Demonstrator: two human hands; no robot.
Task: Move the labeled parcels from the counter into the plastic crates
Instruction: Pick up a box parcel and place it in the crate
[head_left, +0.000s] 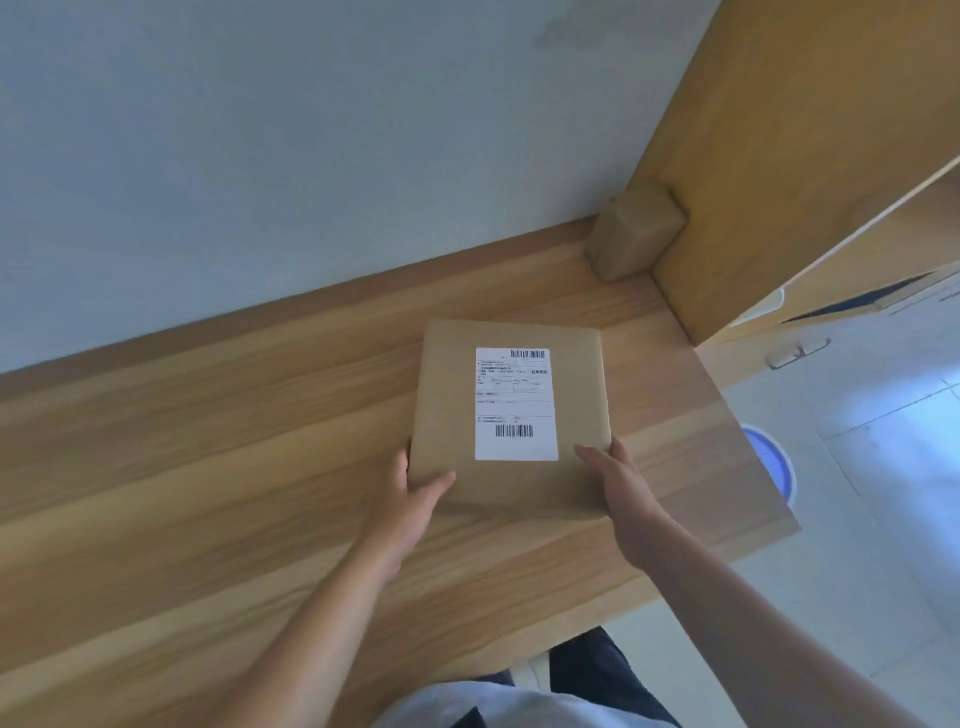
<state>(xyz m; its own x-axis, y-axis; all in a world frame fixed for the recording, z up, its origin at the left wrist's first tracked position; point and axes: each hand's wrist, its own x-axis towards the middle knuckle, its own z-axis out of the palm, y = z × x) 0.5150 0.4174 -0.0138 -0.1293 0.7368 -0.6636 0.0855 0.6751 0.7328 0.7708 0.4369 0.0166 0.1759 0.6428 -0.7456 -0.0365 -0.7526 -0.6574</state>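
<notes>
fingers of the left hand (415, 491) curl round the near left corner of the parcel (511, 415), thumb on top; the right hand (621, 486) grips its near right edge. the parcel lies flat on the table (208, 467), label (516, 404) up. a smaller box (634, 234) sits in the far corner

A pale grey-white wall (260, 156) rises behind the scene, edged along its foot by a wooden strip. At right stands a tall wooden panel (779, 156). Below it lies light tiled floor (883, 519) — a round blue object (769, 457) sits there, partly hidden.
</notes>
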